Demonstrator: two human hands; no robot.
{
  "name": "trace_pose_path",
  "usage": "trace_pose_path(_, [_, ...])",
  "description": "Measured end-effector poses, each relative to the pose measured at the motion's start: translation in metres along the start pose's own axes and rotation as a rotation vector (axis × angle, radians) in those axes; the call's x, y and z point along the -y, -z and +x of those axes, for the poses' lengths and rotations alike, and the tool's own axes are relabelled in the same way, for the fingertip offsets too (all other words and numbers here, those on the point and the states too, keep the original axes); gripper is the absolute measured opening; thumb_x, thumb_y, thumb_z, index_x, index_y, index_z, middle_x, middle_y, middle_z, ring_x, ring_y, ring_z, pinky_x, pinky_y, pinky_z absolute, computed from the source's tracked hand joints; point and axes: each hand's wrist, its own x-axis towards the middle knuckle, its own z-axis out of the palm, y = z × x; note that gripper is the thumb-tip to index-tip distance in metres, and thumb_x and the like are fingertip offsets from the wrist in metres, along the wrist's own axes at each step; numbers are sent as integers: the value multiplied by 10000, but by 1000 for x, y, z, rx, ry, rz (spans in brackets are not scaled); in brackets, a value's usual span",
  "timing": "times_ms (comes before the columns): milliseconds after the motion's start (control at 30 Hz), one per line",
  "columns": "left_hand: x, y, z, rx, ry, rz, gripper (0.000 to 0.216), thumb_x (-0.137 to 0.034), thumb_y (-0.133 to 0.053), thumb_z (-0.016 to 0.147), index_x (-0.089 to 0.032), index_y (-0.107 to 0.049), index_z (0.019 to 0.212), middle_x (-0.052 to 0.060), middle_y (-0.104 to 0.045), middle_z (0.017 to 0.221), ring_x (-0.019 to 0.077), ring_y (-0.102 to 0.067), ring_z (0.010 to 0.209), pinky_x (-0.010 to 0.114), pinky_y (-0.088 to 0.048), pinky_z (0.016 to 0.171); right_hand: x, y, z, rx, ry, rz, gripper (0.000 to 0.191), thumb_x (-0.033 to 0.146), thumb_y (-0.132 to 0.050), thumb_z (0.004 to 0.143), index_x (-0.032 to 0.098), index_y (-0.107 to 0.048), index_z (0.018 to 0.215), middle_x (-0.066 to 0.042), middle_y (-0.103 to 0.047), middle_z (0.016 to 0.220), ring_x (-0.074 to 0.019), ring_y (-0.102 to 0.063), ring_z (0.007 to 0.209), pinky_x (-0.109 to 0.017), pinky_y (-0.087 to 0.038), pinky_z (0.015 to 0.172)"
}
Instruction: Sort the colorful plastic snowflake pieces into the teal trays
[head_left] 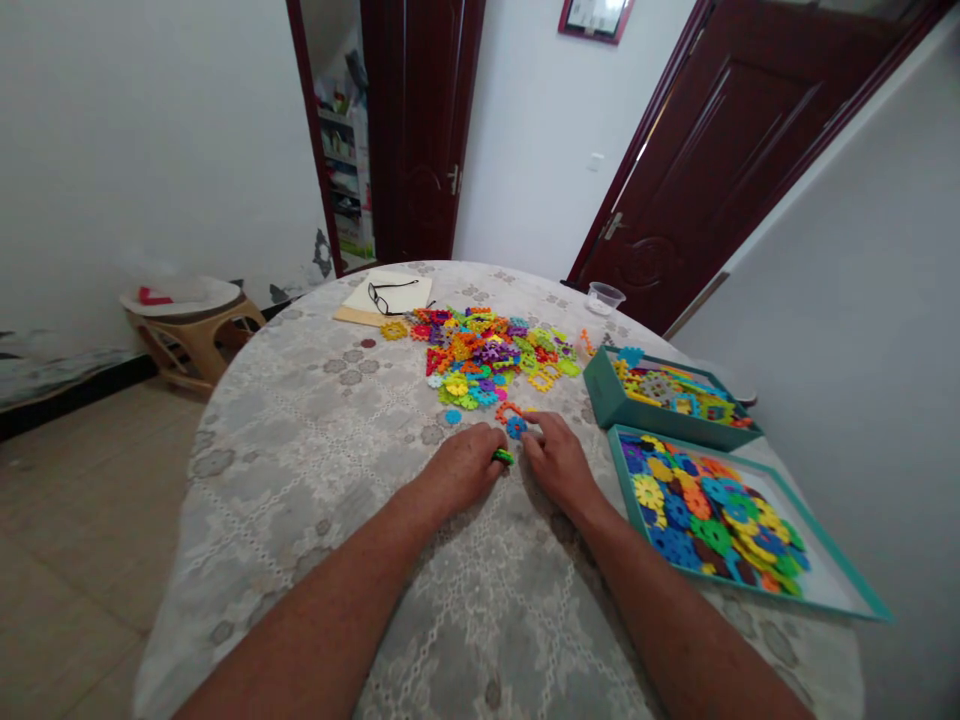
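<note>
Near the middle of the table, my left hand [471, 462] is closed around a green plastic connector piece [502, 456], whose edge sticks out by the fingertips. To its right, my right hand [556, 462] reaches toward the pile with thumb and index finger on or beside a round blue piece [517, 428]; whether they grip it I cannot tell. An orange connector piece [508, 409] lies just beyond that. A mixed pile of colourful connector pieces [480, 350] spreads ahead of both hands, and a small blue disc [453, 416] sits apart at its near edge.
On the right stand a teal box [609, 400] of assorted pieces and a shallow teal lid [847, 570] holding flower-shaped discs. Glasses [382, 298] rest on a notebook [360, 290] at the back left. A clear plastic cup [604, 297] stands at the far edge.
</note>
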Motion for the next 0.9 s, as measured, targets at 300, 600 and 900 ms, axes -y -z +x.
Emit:
trace_pose_path(300, [-4,3,-1,11,20,78,148,-185,-575,917,-195,-652,1043,89,-711,1082,245,-661,1045,340,-498,925,3,-5,10,105,1,-103,265,239,-584,914,189,-698,1148,-103,-716,1099,-248,-646,1036,-375,-488,960])
trace_pose_path(600, [9,-11,1,-38,6,1,443,-148,-621,890,-194,-582,1329,117,-678,1322,264,-613,1249,387,-453,1096,13,13,-7,253,112,177,360,122,-551,867,228,-717,1169,-38,-751,1106,-198,-679,1020,-337,-501,950])
trace_pose_path(900, [2,1,-1,9,47,105,180,-194,-600,901,-197,-665,1069,87,-649,1084,242,-636,1028,336,-496,907,-2,7,3,71,50,52,337,147,-471,910,194,-707,1146,-76,-739,1109,-222,-675,1049,-365,-513,981])
